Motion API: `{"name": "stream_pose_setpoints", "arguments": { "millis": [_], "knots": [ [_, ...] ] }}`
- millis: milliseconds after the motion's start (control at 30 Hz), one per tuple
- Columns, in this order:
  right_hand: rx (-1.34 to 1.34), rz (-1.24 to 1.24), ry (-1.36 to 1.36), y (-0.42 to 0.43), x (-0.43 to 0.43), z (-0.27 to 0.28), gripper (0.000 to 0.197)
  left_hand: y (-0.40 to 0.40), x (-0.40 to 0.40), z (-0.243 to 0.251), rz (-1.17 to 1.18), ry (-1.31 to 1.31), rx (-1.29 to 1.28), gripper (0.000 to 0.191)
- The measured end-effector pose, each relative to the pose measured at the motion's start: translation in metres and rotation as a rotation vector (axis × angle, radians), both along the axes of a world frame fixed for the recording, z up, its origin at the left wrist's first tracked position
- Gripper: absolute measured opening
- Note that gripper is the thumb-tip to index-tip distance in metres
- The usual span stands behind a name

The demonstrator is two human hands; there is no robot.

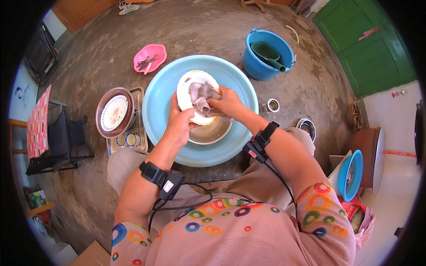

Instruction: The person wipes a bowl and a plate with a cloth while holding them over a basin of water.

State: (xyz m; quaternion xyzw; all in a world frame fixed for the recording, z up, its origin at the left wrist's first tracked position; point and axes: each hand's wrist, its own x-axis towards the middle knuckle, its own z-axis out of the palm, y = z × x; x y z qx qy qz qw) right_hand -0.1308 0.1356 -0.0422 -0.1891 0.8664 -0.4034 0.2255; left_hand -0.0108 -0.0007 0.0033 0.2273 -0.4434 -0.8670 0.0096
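Note:
My left hand [180,118] grips the lower left rim of a white plate [186,89] with a yellowish edge and a small printed motif. Tilted towards me, the plate is held over a large light-blue plastic basin [160,99]. Bunched in my right hand [229,103] is a greyish-brown cloth [203,94], pressed against the plate's face. Below the plate, inside the basin, sits a round metal bowl [213,133], partly covered by the plate and my hands.
Left of the basin, a metal tray [142,113] carries a brown-rimmed bowl [130,132] with a floral plate [114,113], plus two cups [132,139]. A pink dish [160,52] with scissors [148,62] lies beyond. Right stand a blue bucket [256,68], a glass jar [273,105] and a metal container [306,128].

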Motion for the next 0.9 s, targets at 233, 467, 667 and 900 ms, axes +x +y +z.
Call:
{"name": "stream_pose_setpoints", "arguments": {
  "millis": [233,467,667,900],
  "knots": [
    [-0.172,-0.243,-0.146,-0.017,0.022,0.007,0.042,0.011,-0.007,-0.041,0.179,0.261,-0.243,0.078],
    [-0.075,-0.074,0.203,-0.012,-0.009,-0.010,0.040,-0.027,-0.013,-0.014,-0.266,-0.056,-0.155,0.074],
    [-0.284,-0.322,-0.342,-0.026,0.022,0.013,0.036,0.002,-0.009,-0.038,0.088,0.193,-0.290,0.080],
    [-0.116,-0.141,0.033,-0.011,-0.005,0.004,0.035,-0.027,-0.015,-0.018,-0.265,0.005,-0.075,0.079]
  ]
}}
